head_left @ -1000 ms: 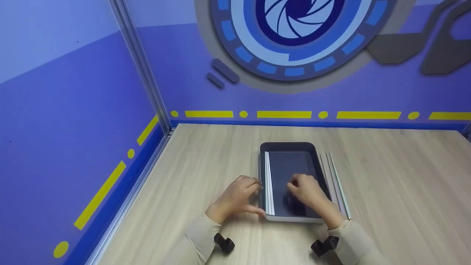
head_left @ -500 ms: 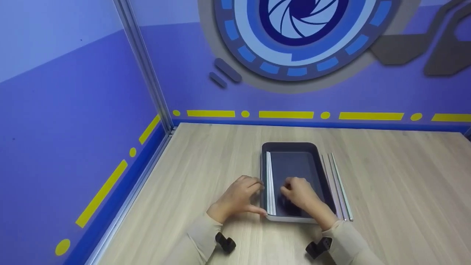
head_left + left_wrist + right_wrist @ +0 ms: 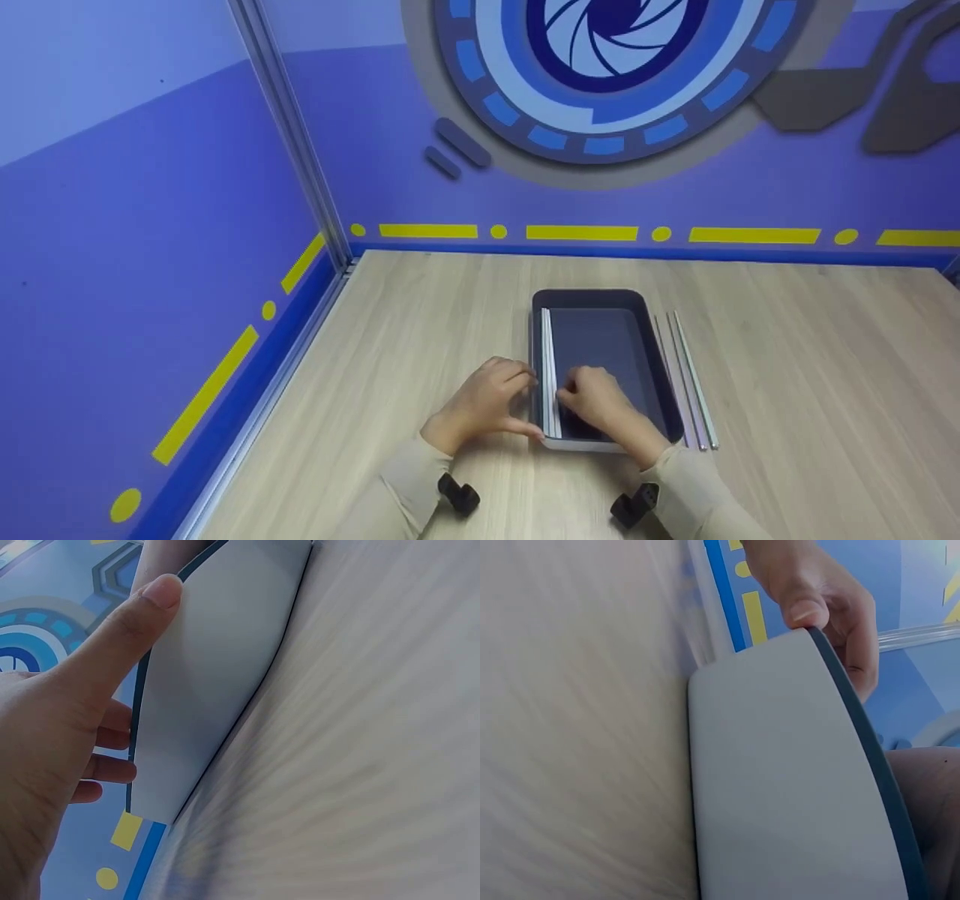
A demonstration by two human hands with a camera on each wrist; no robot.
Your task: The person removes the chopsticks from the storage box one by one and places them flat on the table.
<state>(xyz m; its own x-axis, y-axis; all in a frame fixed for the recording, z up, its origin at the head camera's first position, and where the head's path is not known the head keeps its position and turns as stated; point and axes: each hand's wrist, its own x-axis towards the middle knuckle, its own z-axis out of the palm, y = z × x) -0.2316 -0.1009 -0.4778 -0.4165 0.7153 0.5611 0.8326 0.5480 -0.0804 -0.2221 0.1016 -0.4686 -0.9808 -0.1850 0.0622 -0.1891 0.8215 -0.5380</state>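
Note:
A dark rectangular tray [image 3: 600, 298] with a pale outer wall lies lengthwise on the table. Along its inner left side rest long thin white sticks [image 3: 549, 345]. My left hand [image 3: 480, 397] holds the tray's left side. Its thumb sits on the rim at the near left corner [image 3: 161, 592], and the other fingers bend against the left wall. My right hand [image 3: 600, 401] reaches into the tray with curled fingers, close beside the white sticks. Its fingertips are hidden, so I cannot tell whether they pinch anything. In the right wrist view, the tray wall [image 3: 787, 772] covers most of that hand.
Several thin metallic sticks [image 3: 691, 390], lavender and pale green, lie along the right outside of the tray. The wooden table [image 3: 825, 390] meets a blue patterned wall [image 3: 450, 202] at the back. A metal frame post [image 3: 292, 135] stands in the left corner.
My right hand has slid left across the tray, from its middle right up beside the white sticks. The left hand, the tray and the outer sticks look unmoved.

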